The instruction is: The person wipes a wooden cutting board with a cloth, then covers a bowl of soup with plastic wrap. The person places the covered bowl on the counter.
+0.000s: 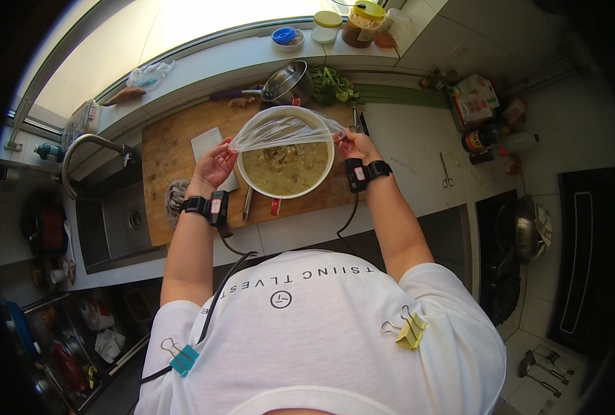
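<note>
A clear plastic film cover is stretched between my two hands over the far part of a round white pot of yellowish soup. My left hand pinches the film's left end beside the pot's rim. On the other side, my right hand grips the right end. The near part of the soup lies uncovered. Beneath the pot is a wooden cutting board, with a whitish flat sheet or cloth partly behind my left hand.
A steel saucepan and leafy greens lie behind the pot. Scissors rest on the right counter. To the left are a sink with a curved faucet and a grey knotted cloth. Jars stand on the sill.
</note>
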A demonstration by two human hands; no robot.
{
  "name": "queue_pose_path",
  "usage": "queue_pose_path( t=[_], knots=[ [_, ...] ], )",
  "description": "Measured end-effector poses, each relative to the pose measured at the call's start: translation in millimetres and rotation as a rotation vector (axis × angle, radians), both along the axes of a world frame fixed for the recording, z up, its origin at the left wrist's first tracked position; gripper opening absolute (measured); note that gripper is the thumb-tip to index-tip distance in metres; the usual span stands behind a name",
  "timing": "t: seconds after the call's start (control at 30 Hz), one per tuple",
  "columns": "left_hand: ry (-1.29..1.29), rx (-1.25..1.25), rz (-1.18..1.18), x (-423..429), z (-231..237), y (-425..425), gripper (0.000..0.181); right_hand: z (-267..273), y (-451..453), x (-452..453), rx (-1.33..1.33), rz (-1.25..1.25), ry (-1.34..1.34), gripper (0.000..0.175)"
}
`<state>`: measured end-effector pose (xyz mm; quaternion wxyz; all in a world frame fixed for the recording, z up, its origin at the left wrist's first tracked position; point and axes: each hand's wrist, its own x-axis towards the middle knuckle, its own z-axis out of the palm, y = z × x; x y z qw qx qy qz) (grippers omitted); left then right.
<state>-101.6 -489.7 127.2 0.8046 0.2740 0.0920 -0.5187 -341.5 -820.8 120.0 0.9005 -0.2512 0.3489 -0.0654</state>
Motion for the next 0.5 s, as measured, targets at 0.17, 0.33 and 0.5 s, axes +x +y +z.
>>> queue_pose_path(
  t=[0.17, 0.33, 0.5],
  knots=[
    [0.008, 0.004, 0.010, 0.2, -1.6, -0.2, 0.027, 0.2, 13.4, -17.7, 0.017, -0.106, 0.038, 0.020],
    [0.025, -0.003, 0.006, 0.4, -3.0, 0.1, 0.026, -5.8, 26.9, -35.3, 0.014, -0.040, 0.011, 0.020],
    [0.010, -0.010, -0.011, 0.5, -3.1, 1.8, 0.026, -20.5, 33.9, -39.4, 0.035, -0.038, -0.054, 0.014]
  ],
)
